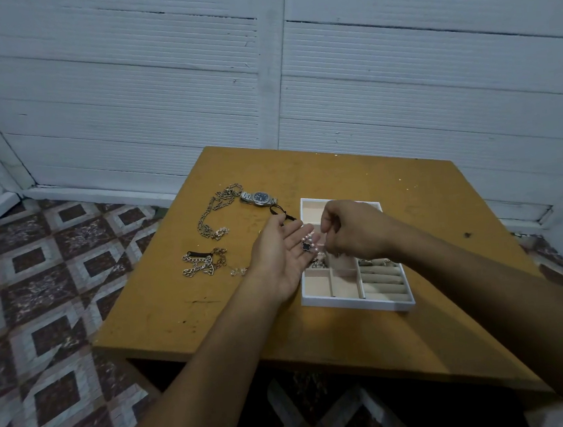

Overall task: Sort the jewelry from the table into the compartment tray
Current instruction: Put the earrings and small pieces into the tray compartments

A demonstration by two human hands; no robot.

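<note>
My left hand (282,253) lies palm up with straight fingers at the left edge of the white compartment tray (354,304). A pink bead bracelet with a black clover charm (310,243) rests on its fingers. My right hand (354,230) hovers over the tray, its fingertips curled and pinching the bracelet's beads. On the table to the left lie a long silver chain (214,213), a silver wristwatch (259,198), a black cord (281,211) and a heap of chain bracelets (206,263).
The tray sits on a small yellow-brown table (391,189) and has square cells on the left and padded ring rolls (381,277) on the right. White plank walls stand behind. Patterned floor tiles (48,270) lie to the left.
</note>
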